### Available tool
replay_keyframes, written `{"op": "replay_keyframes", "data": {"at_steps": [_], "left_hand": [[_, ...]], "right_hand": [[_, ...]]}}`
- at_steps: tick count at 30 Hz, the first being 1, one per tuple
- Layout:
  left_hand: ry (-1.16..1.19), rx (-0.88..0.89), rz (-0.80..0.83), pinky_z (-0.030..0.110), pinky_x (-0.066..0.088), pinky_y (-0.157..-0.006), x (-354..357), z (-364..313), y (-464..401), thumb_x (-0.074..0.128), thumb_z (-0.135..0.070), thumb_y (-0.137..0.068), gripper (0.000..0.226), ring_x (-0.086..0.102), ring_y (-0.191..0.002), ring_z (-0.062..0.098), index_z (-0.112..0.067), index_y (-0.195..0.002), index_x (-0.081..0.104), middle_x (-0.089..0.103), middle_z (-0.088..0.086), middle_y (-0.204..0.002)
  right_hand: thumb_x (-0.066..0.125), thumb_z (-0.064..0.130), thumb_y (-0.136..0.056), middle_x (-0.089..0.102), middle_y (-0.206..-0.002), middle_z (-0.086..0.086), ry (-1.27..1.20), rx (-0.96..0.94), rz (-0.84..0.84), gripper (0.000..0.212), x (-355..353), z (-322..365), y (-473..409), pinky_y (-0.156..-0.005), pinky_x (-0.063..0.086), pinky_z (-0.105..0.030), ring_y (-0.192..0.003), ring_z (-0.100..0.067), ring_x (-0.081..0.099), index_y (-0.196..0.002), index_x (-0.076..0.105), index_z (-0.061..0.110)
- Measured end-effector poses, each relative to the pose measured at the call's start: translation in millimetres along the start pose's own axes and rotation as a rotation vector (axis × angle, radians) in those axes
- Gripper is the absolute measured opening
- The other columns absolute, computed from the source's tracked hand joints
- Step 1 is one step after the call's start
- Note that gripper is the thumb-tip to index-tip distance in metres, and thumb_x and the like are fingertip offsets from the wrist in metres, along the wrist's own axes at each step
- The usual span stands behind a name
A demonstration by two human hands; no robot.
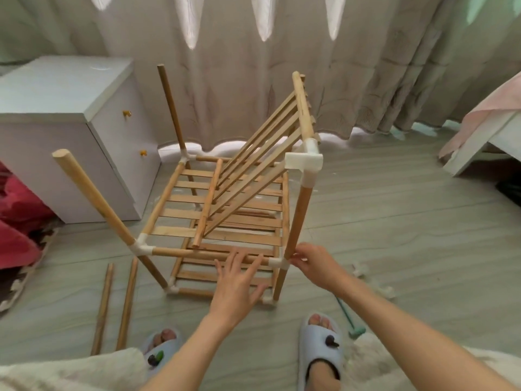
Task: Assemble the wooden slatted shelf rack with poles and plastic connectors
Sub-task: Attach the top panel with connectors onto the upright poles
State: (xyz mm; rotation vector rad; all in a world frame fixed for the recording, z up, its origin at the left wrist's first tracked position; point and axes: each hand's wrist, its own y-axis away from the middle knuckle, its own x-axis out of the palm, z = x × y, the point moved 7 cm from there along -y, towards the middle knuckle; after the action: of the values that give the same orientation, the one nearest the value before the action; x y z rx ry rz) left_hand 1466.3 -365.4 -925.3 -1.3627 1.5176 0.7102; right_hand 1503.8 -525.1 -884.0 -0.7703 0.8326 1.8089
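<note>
Pale blue slippers stand on the grey floor nearest the camera. Just beyond, the left hand hovers with fingers spread, holding nothing, over the rack's front rail. The right hand pinches the white plastic connector at the rack's near right corner. A loose slatted shelf leans tilted inside the frame. Two spare poles lie left.

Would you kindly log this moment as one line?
left hand open over rack front rail | right hand pinching near-right connector | top shelf tilted
</note>
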Motion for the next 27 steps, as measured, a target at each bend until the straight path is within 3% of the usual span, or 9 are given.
{"op": "replay_keyframes", "data": {"at_steps": [4,7,9,12,15,18,21,24,27], "left_hand": [[0.121,-0.043,0.036,0.062,0.001,-0.108,-15,19,-8,0.064,-0.044,-0.081,0.044,0.036,-0.126,0.021,-0.026,-0.121,0.058,0.041,0.005,-0.128],[0.188,-0.085,0.051,0.062,0.001,-0.11,-27,40,-14,0.058,-0.052,-0.079,0.037,0.041,-0.119,0.019,-0.025,-0.105,0.061,0.045,0.001,-0.116],[0.207,-0.068,0.049,0.063,0.008,-0.11,-31,51,-15,0.056,-0.055,-0.078,0.04,0.038,-0.125,0.022,-0.023,-0.101,0.06,0.046,-0.001,-0.113],[0.224,-0.04,0.023,0.054,0.01,-0.115,-32,57,-2,0.047,-0.067,-0.074,0.056,0.014,-0.142,0.023,-0.026,-0.11,0.056,0.043,0.001,-0.131],[0.065,-0.095,0.029,0.042,0.002,-0.117,-28,44,14,0.042,-0.071,-0.075,0.064,-0.006,-0.143,0.02,-0.034,-0.127,0.048,0.023,0.001,-0.151],[0.011,-0.194,0.065,0.042,-0.005,-0.116,-26,29,14,0.037,-0.076,-0.075,0.068,-0.007,-0.144,0.024,-0.037,-0.131,0.045,0.014,0.001,-0.155],[0.044,-0.257,0.055,0.04,-0.004,-0.115,-24,26,11,0.029,-0.083,-0.068,0.079,-0.002,-0.144,0.024,-0.032,-0.124,0.051,0.019,0.004,-0.153],[0.046,-0.249,0.034,0.041,0.002,-0.117,-25,28,10,0.036,-0.079,-0.071,0.071,0.003,-0.144,0.025,-0.029,-0.117,0.055,0.028,0.006,-0.149],[0.086,-0.219,0.026,0.039,0.006,-0.117,-28,32,8,0.052,-0.068,-0.076,0.057,0.005,-0.144,0.026,-0.025,-0.113,0.057,0.033,0.008,-0.145]], "right_hand": [[0.057,0.019,-0.091,0.065,-0.109,-0.005,0.033,-0.148,-0.075,0.021,15,15,1,-0.084,0.039,-0.022,-0.102,-0.02,0.057,-0.106,0.07,0.012],[0.058,0.024,-0.09,0.064,-0.112,-0.003,0.093,-0.288,-0.075,0.02,30,35,2,-0.09,0.045,-0.032,-0.105,-0.019,0.055,-0.103,0.07,0.015],[0.058,0.026,-0.09,0.062,-0.114,-0.002,0.142,-0.346,-0.052,0.022,40,45,-1,-0.09,0.046,-0.035,-0.107,-0.019,0.054,-0.106,0.068,0.015],[0.044,0.047,-0.088,0.055,-0.125,0.0,0.252,-0.328,-0.016,0.047,46,46,-8,-0.097,0.042,-0.034,-0.116,-0.016,0.049,-0.12,0.06,0.017],[0.031,0.063,-0.08,0.049,-0.132,0.0,0.362,-0.298,0.016,0.069,43,40,-17,-0.106,0.035,-0.033,-0.123,-0.017,0.043,-0.128,0.051,0.017],[0.01,0.074,-0.075,0.048,-0.133,-0.002,0.523,-0.396,0.046,0.087,42,44,-24,-0.111,0.026,-0.034,-0.127,-0.019,0.039,-0.123,0.053,0.015],[0.012,0.077,-0.075,0.048,-0.132,-0.003,0.567,-0.428,0.091,0.086,39,43,-31,-0.108,0.032,-0.036,-0.126,-0.02,0.04,-0.119,0.053,0.015],[0.045,0.055,-0.087,0.042,-0.139,-0.004,0.614,-0.438,0.103,0.057,36,32,-35,-0.113,0.025,-0.043,-0.135,-0.025,0.03,-0.129,0.047,0.016],[0.06,0.022,-0.087,0.046,-0.137,-0.006,0.607,-0.414,0.022,0.046,37,25,-36,-0.116,0.019,-0.043,-0.135,-0.028,0.032,-0.131,0.047,0.015]]}}
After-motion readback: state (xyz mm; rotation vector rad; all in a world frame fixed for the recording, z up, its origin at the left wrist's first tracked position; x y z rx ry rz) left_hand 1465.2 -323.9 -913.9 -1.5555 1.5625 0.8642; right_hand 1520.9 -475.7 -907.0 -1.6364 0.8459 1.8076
